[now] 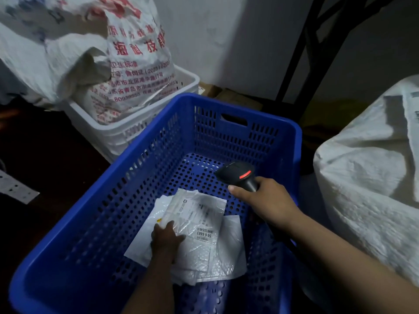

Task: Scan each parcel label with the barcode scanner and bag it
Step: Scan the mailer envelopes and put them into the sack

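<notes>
A blue perforated crate [226, 123] fills the middle of the view. On its floor lie a few thin white plastic parcels [204, 250], the top one showing its printed label [201, 219]. My left hand [165, 239] reaches down into the crate and grips the left edge of the top parcel. My right hand [267, 200] holds a black barcode scanner [238, 175] above the crate's right side, its red light lit and its head pointing down to the left, toward the parcels.
A white crate [136, 130] behind the blue one holds a large woven sack with red print [127, 64]. Another white woven sack [374, 166] bulges at the right. A dark metal frame [301, 53] stands against the wall behind.
</notes>
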